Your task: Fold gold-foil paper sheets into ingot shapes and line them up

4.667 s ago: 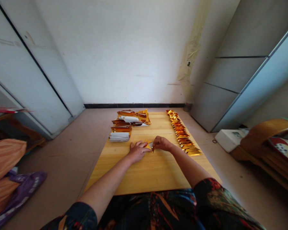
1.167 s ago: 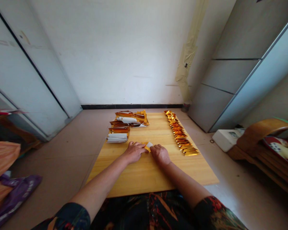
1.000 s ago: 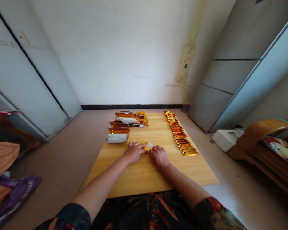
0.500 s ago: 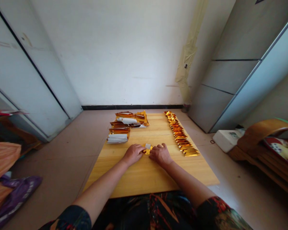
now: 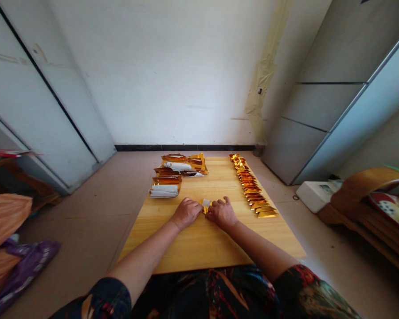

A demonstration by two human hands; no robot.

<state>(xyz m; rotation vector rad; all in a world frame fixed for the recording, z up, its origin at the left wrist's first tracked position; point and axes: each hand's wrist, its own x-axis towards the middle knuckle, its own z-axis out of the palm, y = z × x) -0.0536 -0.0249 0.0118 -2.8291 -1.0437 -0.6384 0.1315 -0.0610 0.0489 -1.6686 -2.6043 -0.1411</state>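
Observation:
A small piece of gold foil paper [image 5: 205, 210] with a whitish patch lies on the wooden table between my hands. My left hand [image 5: 187, 213] has its fingers closed on the foil's left edge. On the opposite edge, the thumb and fingertips of my right hand [image 5: 222, 214] pinch the foil, while other fingers are raised. Much of the foil is hidden behind the fingers. Right of my hands runs a long row of folded gold foil pieces [image 5: 251, 188]. Beyond my left hand lie stacks of gold and white foil sheets [image 5: 166, 180], partly curled.
The wooden table [image 5: 173, 254] stands before a white wall [image 5: 186, 79]. A grey fridge [image 5: 306, 106] is at the back right, near a white box [image 5: 310, 196] and a wooden seat [image 5: 359, 212]. Orange and purple bags [image 5: 23, 270] lie on the floor at left.
My hands have drawn slightly closer together, and less of the foil shows between them. The whole view has shifted a little; the stacks and the row look unchanged.

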